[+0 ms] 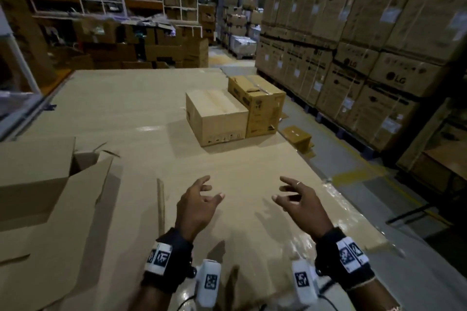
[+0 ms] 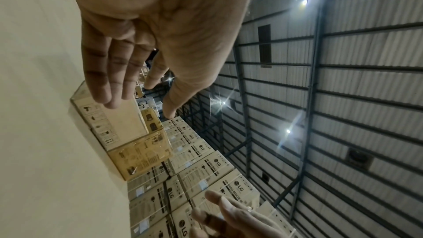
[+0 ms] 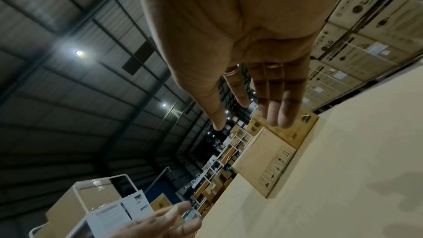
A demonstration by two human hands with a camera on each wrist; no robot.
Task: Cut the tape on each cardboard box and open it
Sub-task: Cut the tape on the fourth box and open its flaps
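Observation:
Two closed cardboard boxes stand side by side on a wide cardboard sheet (image 1: pixel 141 108): a pale one (image 1: pixel 216 117) in front and a taller printed one (image 1: pixel 260 103) behind it to the right. Both hands hover empty above the sheet, well short of the boxes. My left hand (image 1: pixel 202 199) has its fingers spread and loosely bent. My right hand (image 1: pixel 293 197) mirrors it, palms facing each other. The left wrist view shows the left hand (image 2: pixel 137 71) before the pale box (image 2: pixel 119 122) and the printed box (image 2: pixel 139 156). The right wrist view shows the right hand (image 3: pixel 263 97) before the pale box (image 3: pixel 265 162). No cutting tool is visible.
An opened cardboard box (image 1: pixel 38 179) with raised flaps sits at the near left. High stacks of LG cartons (image 1: pixel 366 40) wall off the right side. Shelving and loose boxes (image 1: pixel 126 28) fill the back left. A small flat carton (image 1: pixel 297 136) lies on the grey floor right of the sheet.

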